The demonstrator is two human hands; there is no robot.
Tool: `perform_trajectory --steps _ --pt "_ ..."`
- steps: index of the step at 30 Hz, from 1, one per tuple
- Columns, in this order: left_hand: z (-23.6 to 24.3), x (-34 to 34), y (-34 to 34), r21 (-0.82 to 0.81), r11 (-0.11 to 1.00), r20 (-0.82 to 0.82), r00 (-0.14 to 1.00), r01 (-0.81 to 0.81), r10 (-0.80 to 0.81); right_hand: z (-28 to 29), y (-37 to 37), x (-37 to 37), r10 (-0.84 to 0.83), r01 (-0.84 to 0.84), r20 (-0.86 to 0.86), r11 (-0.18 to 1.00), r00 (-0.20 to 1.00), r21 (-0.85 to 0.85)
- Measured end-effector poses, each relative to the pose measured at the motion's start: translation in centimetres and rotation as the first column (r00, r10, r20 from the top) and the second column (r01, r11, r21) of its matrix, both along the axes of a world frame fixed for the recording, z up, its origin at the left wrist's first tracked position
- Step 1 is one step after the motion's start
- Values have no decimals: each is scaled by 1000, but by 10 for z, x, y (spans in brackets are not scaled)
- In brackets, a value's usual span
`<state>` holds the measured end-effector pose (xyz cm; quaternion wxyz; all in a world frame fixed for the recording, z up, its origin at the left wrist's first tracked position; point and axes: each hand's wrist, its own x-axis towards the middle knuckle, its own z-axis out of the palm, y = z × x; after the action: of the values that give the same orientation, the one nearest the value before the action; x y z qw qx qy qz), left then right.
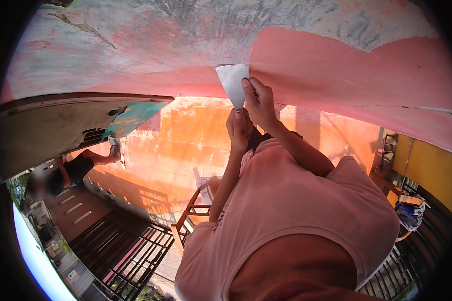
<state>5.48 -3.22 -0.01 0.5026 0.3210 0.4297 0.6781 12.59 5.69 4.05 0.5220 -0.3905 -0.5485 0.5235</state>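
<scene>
A scraper (233, 81) with a wide, fan-shaped metal blade is held up in front of me, its broad edge at the pink wall (316, 65). My left hand (239, 128) is closed round its handle, which the fingers mostly hide. At the blade's right edge, my right hand (261, 100) is closed, with the thumb on the metal and the fingers bent beside it. Above the blade, the wall shows a large grey, worn patch (186, 30) with pink traces, and smooth pink paint lies to the right.
Orange tiled floor (186, 130) lies below. A wooden chair (188, 215) stands near my left arm. Another person (73, 173) is at the left, beside a brown panel (50, 128). There is a dark metal gate (130, 251) at lower left. A bag (411, 213) hangs at the right, near a yellow panel (427, 165).
</scene>
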Motion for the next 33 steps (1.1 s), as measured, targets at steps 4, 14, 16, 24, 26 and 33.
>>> perform_trajectory --steps 4,14,16,24,26,33 --pt "0 4 1 14 1000 11 1000 19 -19 4 1 5 13 -13 37 1000 999 5" --pt "-2 19 2 -67 998 91 996 -11 18 5 3 7 29 -30 -15 998 999 -59" --pt "-3 21 1 -84 996 81 997 5 2 5 3 8 34 -37 -44 997 998 -67" --pt "13 23 13 -8 998 -57 997 -61 61 32 8 0 -43 45 -83 999 996 23" --pt "41 18 25 91 995 -129 990 -45 56 61 11 -3 -60 75 -146 992 988 97" --pt "27 12 19 75 994 -115 990 -78 86 35 5 -8 -74 81 -72 991 995 103"
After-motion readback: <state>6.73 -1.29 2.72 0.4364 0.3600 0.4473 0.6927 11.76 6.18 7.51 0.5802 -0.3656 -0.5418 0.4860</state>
